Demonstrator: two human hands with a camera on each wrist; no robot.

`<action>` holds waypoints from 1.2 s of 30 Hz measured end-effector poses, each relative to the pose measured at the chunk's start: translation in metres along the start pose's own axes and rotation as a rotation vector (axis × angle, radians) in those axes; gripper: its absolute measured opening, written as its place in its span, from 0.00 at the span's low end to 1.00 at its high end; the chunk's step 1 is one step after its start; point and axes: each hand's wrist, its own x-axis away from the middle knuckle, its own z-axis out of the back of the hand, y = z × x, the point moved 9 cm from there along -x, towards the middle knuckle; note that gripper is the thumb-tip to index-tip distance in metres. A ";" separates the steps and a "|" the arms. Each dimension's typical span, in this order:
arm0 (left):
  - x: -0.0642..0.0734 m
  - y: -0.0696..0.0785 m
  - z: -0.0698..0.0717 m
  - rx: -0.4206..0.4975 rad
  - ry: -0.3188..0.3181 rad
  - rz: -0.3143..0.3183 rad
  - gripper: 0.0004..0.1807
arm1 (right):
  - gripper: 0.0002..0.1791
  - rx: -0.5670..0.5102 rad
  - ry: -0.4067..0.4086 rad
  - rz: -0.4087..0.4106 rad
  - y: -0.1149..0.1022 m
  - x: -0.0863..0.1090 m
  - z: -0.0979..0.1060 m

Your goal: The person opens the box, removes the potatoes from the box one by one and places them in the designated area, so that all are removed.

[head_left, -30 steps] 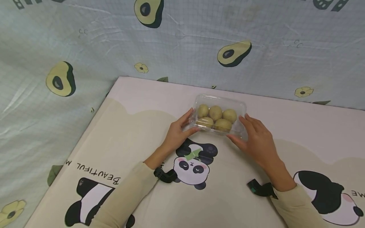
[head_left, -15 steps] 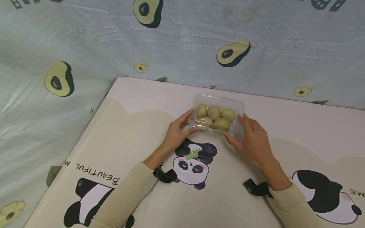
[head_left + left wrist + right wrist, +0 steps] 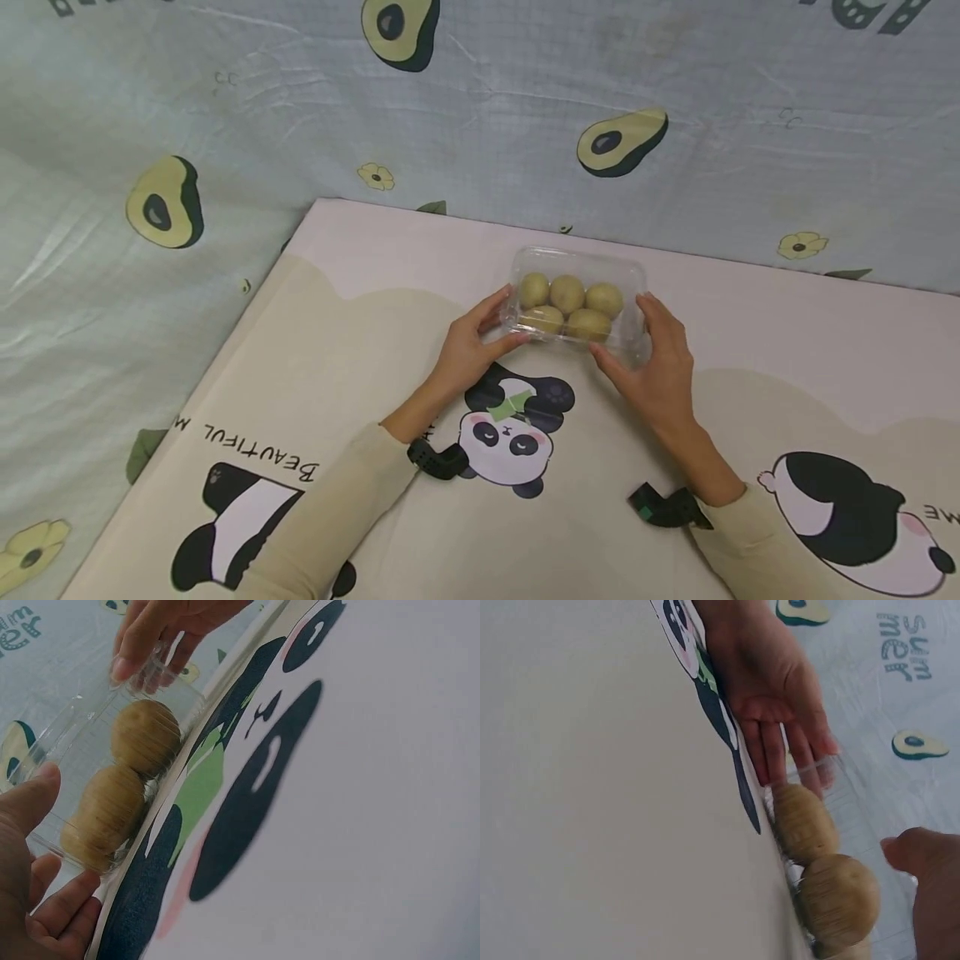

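A clear plastic box (image 3: 627,325) sits near the back of the table, in front of the patterned backdrop. Through its walls show several oval, yellow-brown kiwi-like fruits (image 3: 567,295), seen closer in the left wrist view as brownish fruits (image 3: 144,739). My left hand (image 3: 467,357) grips the box's left end, thumb at the front edge and fingers along the side. At the other end, my right hand (image 3: 660,375) holds the right side, its thumb at the front edge and its fingers at the right rim. The fingertips behind the box are partly hidden.
A pale tablecloth (image 3: 592,533) printed with pandas covers the table. Behind it and to the left hangs a light cloth (image 3: 487,133) with avocado prints. Black wrist devices (image 3: 437,460) sit at both cuffs.
My right hand has turned and shifted slightly left, its fingers now straighter along the box's right rim. The left hand keeps its hold, and the box stays roughly in place.
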 end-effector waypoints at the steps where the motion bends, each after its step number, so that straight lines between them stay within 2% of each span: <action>1: 0.000 0.000 0.000 0.006 0.002 0.003 0.38 | 0.45 -0.034 -0.026 -0.039 0.004 0.001 -0.003; 6: 0.001 -0.001 0.001 0.019 0.004 0.013 0.39 | 0.52 -0.139 -0.177 -0.241 0.022 0.005 -0.018; 9: 0.000 0.000 0.000 0.015 -0.002 0.014 0.39 | 0.54 -0.129 -0.199 -0.286 0.026 0.006 -0.020; 16: -0.001 0.003 -0.002 0.029 -0.005 0.001 0.37 | 0.46 -0.097 -0.087 -0.236 0.023 -0.002 -0.011; 24: 0.000 0.005 -0.004 0.070 -0.001 -0.015 0.36 | 0.38 -0.135 -0.050 -0.245 0.025 -0.002 -0.010; 33: 0.001 0.006 -0.003 0.057 0.017 -0.025 0.38 | 0.36 0.026 -0.011 -0.117 0.015 -0.007 -0.006; 36: 0.002 0.006 -0.003 0.057 0.019 -0.030 0.39 | 0.36 0.050 -0.009 -0.101 0.013 -0.007 -0.005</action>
